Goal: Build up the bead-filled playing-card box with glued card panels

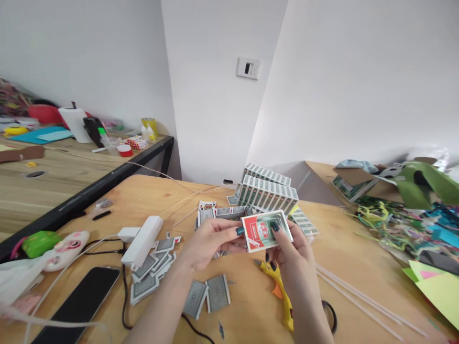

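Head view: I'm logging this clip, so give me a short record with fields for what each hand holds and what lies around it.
left hand: grips the left end of the red and green playing-card box
right hand: grips the box's right side, a finger on its face
surface: light wooden table
behind box: stacked grey-green card packs
below hands: loose grey-backed cards, yellow glue gun
left: white power strip, black phone
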### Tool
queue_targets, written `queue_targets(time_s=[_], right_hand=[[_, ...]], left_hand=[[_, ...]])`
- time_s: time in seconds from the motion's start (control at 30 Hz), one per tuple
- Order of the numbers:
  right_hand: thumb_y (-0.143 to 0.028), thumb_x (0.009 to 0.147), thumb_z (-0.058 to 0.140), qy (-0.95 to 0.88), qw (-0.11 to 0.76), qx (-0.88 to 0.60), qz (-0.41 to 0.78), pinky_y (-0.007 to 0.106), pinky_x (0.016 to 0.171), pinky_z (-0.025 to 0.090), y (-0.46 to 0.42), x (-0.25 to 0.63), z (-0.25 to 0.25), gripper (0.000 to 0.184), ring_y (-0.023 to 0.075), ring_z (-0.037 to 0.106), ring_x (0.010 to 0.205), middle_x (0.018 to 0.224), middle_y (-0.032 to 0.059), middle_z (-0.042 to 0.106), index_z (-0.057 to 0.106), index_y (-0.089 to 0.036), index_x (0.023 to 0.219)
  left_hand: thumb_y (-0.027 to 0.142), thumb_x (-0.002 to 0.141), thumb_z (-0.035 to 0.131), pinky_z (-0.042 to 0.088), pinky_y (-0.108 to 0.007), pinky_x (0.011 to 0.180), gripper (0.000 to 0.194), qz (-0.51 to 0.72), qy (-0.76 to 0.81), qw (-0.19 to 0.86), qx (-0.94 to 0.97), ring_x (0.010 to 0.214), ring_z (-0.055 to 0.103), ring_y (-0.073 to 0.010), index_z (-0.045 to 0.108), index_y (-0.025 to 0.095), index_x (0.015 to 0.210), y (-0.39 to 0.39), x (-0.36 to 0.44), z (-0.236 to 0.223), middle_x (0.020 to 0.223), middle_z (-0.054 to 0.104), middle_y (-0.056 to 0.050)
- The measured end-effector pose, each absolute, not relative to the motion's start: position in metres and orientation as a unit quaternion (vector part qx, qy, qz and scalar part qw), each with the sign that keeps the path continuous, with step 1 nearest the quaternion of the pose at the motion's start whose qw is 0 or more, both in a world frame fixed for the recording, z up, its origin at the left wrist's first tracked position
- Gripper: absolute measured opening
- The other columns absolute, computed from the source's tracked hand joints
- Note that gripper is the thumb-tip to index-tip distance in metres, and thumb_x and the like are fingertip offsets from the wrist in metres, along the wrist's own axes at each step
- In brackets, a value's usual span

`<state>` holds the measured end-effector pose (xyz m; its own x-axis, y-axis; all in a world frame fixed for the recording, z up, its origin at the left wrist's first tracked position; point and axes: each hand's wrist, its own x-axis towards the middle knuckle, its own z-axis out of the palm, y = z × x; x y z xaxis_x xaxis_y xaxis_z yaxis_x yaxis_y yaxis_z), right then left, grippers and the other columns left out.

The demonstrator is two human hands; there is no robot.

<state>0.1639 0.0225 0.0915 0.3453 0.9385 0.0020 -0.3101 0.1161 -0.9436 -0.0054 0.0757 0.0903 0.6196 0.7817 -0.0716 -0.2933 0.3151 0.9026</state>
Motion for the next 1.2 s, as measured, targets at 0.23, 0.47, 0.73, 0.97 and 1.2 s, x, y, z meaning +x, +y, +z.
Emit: queue_targets(time_s=[0.23, 0.47, 0.73, 0.97, 1.2], right_hand=[[-0.040, 0.072, 0.070, -0.341, 0.665, -0.477, 0.463, 0.018, 0.035, 0.038, 0.0226, 0.1626, 0.0897, 0.034, 0.0074, 0.050, 0.038, 0.059, -0.0056, 0.059, 0.054, -0.022, 0.097], [-0.039, 0.075, 0.068, -0.338, 0.656, -0.469, 0.485, 0.017, 0.034, 0.038, 0.0231, 0.1617, 0.0879, 0.031, 0.0064, 0.049, 0.038, 0.060, -0.0057, 0.058, 0.054, -0.021, 0.096], [-0.039, 0.074, 0.068, -0.346, 0.654, -0.467, 0.484, 0.017, 0.034, 0.037, 0.0224, 0.1614, 0.0898, 0.031, 0.0063, 0.048, 0.037, 0.059, -0.0058, 0.057, 0.054, -0.021, 0.095], [-0.040, 0.074, 0.068, -0.348, 0.642, -0.474, 0.492, 0.018, 0.035, 0.038, 0.0225, 0.1592, 0.0919, 0.034, 0.0067, 0.048, 0.037, 0.058, -0.0067, 0.056, 0.053, -0.021, 0.097], [-0.043, 0.074, 0.067, -0.353, 0.636, -0.481, 0.489, 0.018, 0.034, 0.037, 0.0229, 0.1596, 0.0920, 0.037, 0.0070, 0.047, 0.037, 0.058, -0.0058, 0.056, 0.054, -0.020, 0.101]], left_hand=[[0.030, 0.072, 0.070, 0.055, -0.031, 0.074, 0.034, 0.366, 0.260, 0.761, 0.468, 0.080, 0.069, -0.0206, 0.069, 0.012, 0.102, 0.0761, -0.0047, 0.0909, 0.088, 0.072, -0.011], [0.034, 0.073, 0.069, 0.055, -0.032, 0.076, 0.037, 0.351, 0.259, 0.767, 0.471, 0.081, 0.069, -0.0215, 0.069, 0.012, 0.102, 0.0779, -0.0084, 0.0927, 0.089, 0.072, -0.012], [0.038, 0.075, 0.066, 0.054, -0.031, 0.075, 0.041, 0.343, 0.268, 0.762, 0.479, 0.088, 0.068, -0.0237, 0.067, 0.011, 0.106, 0.0775, -0.0103, 0.0932, 0.089, 0.072, -0.014], [0.038, 0.074, 0.067, 0.054, -0.028, 0.073, 0.040, 0.341, 0.264, 0.760, 0.485, 0.086, 0.068, -0.0226, 0.069, 0.011, 0.104, 0.0768, -0.0126, 0.0961, 0.090, 0.072, -0.014], [0.036, 0.072, 0.070, 0.054, -0.025, 0.068, 0.036, 0.347, 0.268, 0.764, 0.473, 0.078, 0.069, -0.0197, 0.071, 0.011, 0.098, 0.0779, -0.0120, 0.0960, 0.092, 0.072, -0.015]])
